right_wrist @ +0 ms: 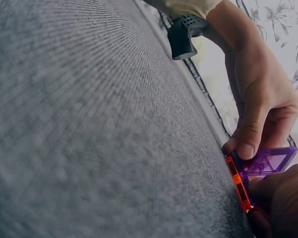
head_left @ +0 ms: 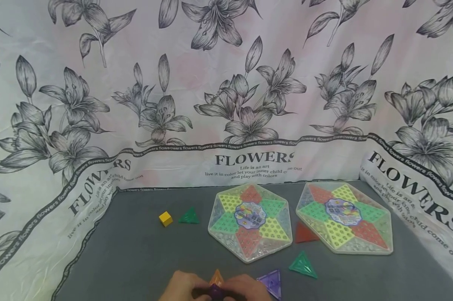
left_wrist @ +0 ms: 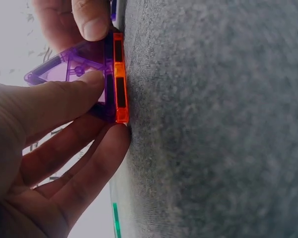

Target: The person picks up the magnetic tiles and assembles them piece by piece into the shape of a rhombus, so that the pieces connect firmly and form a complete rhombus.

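A purple triangular magnetic tile [left_wrist: 57, 69] stands on edge along an orange magnetic tile [left_wrist: 120, 79], which lies flat on the grey cloth. My left hand [head_left: 181, 286] pinches the purple tile near its lower edge, thumb on its near face in the left wrist view. My right hand [head_left: 249, 287] holds the same tile from the other side, its fingers near the lower corner. In the head view the hands hide most of both tiles; the orange tip shows between them. Beside my right hand lies another purple triangular tile [head_left: 273, 283].
A green triangular tile [head_left: 303, 264] lies to the right, with a red tile [head_left: 304, 233] partly under one hexagonal game box [head_left: 374, 242]. A second hexagonal box [head_left: 226, 242] sits beside it. Farther left are a yellow cube [head_left: 166, 219] and a green tile [head_left: 190, 216]. Flower-print cloth [head_left: 166, 167] surrounds the table.
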The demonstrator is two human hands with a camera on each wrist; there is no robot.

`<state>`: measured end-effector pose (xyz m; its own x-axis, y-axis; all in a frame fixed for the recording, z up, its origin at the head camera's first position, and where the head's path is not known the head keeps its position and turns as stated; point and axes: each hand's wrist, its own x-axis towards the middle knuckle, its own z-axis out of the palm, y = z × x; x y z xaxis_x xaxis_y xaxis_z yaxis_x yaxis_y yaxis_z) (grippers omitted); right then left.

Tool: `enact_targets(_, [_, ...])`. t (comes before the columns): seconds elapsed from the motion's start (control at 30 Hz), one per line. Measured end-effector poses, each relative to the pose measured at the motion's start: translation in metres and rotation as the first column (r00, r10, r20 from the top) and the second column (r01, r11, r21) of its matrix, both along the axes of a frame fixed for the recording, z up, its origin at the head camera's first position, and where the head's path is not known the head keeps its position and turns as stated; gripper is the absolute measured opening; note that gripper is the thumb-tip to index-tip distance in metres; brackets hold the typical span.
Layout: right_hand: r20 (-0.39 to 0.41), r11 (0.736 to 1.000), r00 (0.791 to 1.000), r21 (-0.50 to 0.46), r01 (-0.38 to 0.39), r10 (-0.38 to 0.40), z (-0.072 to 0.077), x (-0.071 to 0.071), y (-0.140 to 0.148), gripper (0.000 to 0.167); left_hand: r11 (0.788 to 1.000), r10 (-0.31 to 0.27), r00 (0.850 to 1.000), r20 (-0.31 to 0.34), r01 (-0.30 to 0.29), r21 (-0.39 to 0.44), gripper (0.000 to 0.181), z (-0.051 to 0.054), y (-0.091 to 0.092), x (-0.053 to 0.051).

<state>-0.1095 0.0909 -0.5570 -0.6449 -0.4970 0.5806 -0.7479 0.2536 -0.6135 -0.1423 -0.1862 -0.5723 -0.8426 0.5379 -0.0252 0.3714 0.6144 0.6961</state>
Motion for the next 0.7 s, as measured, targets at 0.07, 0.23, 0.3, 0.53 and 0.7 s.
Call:
enact_targets(0.07, [-0.012, 1.0, 1.0, -0.003, 0.005, -0.005, 0.0, -0.001, -0.001, 0.026, 1.0, 0.012, 1.0, 0.015, -0.012, 0.001, 0.014, 0.001, 0.0, 0.001])
enact_targets(0.23, [-0.065, 0.999, 0.997, 0.028, 0.042, -0.04, 0.003, -0.003, -0.002, 0.028, 0.999, 0.024, 0.999, -0.043, -0.025, -0.022, 0.017, 0.001, 0.001, 0.001])
enact_targets(0.3, [-0.099, 0.997, 0.994, 0.042, 0.058, -0.054, 0.003, -0.005, -0.002, 0.029, 0.999, 0.027, 0.997, -0.07, -0.029, -0.027, 0.017, 0.0, 0.002, 0.001])
enact_targets(0.53, [-0.157, 0.998, 0.987, 0.034, 0.043, -0.038, 0.003, -0.009, 0.0, 0.029, 1.0, 0.017, 0.998, -0.061, -0.018, -0.003, 0.018, -0.006, 0.002, -0.002])
enact_targets(0.7, [-0.087, 1.0, 0.996, -0.008, 0.007, -0.008, 0.002, -0.008, -0.002, 0.024, 0.989, -0.002, 0.99, 0.14, -0.019, 0.149, 0.02, -0.003, -0.008, -0.002])
